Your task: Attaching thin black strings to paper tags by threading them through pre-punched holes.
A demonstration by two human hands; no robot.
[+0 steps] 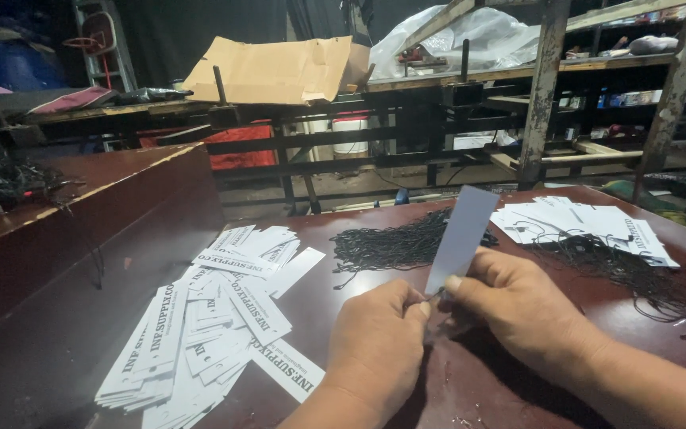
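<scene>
A long white paper tag (462, 234) stands tilted upward between my two hands, its blank side toward me. My right hand (518, 314) pinches its lower end with thumb and fingers. My left hand (376, 349) meets it there, fingertips closed at the tag's bottom edge, seemingly on a thin black string. A loose pile of black strings (391, 245) lies just beyond my hands on the dark red table (323, 310).
A spread heap of printed white tags (208, 326) lies at my left. Strung tags (589, 222) with black cords (637, 278) are piled at the right. A raised dark ledge (81, 238) borders the table's left; metal racks and cardboard stand behind.
</scene>
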